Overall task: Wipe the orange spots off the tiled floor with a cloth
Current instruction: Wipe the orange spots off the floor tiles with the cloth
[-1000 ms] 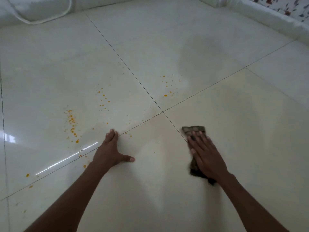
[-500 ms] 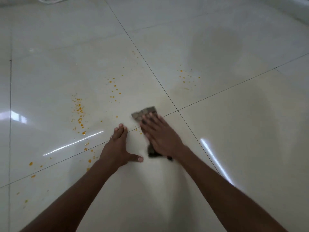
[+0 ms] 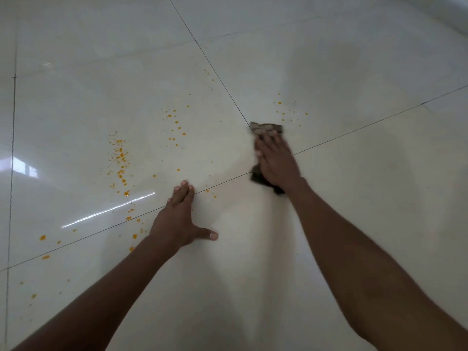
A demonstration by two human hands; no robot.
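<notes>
While my right hand (image 3: 277, 160) lies flat on the small dark brown-grey rag cloth (image 3: 266, 127), its fingers (image 3: 268, 141) are stretched out and pressed together, not curled around anything; they only pin the cloth to the glossy cream tiled floor (image 3: 367, 198). One end of the cloth shows just ahead of the fingertips, the other end under the wrist, right where the thin grout lines cross. I judge the cloth to be light, soft and limp, so it should bunch up easily; pressing with the whole palm seems better than pinching an edge. The shiny tile looks slippery, so the cloth should slide with little force. My left hand (image 3: 178, 221) rests open on the floor, holding nothing. Small orange spots (image 3: 291, 110) lie just beyond the right fingertips, and a larger orange scatter (image 3: 121, 163) lies well left of them.
</notes>
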